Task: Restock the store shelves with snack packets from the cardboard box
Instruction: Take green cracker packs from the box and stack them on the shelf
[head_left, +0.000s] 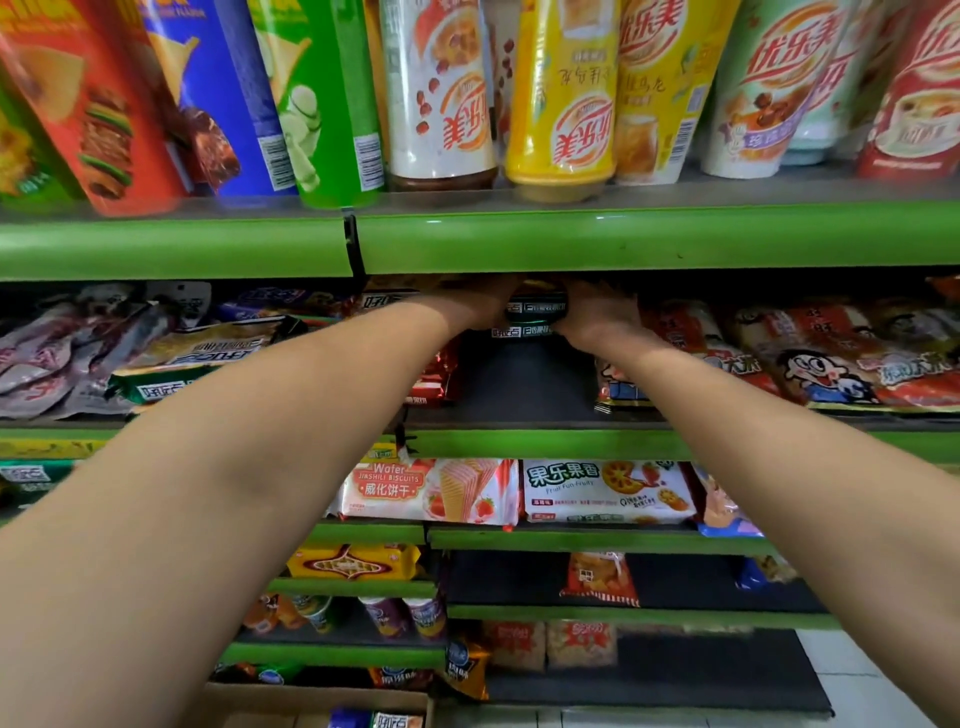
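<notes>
Both my arms reach deep into the second shelf (519, 395), under its green lip. My left hand (483, 306) and right hand (597, 312) close on either end of a dark green snack packet (535, 307), fingers curled round it, held above another like it at the back. The cardboard box (311, 701) sits on the floor below, packets inside.

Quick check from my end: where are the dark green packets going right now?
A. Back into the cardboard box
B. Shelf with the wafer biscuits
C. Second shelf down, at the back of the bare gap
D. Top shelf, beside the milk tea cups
C: both hands, left hand and right hand, hold the dark green packets deep on the second shelf, just under the top shelf's green edge.
</notes>
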